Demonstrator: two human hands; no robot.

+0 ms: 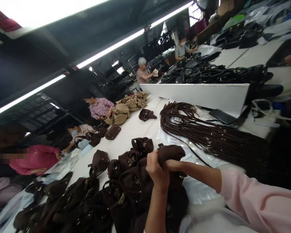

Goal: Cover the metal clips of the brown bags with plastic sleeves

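Observation:
A dark brown handbag point(172, 152) is lifted over the pile in front of me, its lower part hidden by my hands. My left hand point(157, 168) is closed around its near side, knuckles up. Coming in from the right, my right hand point(174, 165) holds the same bag close against the left one; its fingertips are out of sight. Below and to the left lie several more dark brown handbags point(87, 204) with short handles and metal fittings. To the right is a bundle of long brown straps point(203, 132) with metal clips.
A white upright board point(194, 97) divides the table point(133, 127). A black flat case point(222, 116) lies right of it. Tan bags point(122, 113) and black bags point(196, 69) are heaped farther away. Clear plastic sheets point(196, 187) lie under the straps. Several people sit along the left side.

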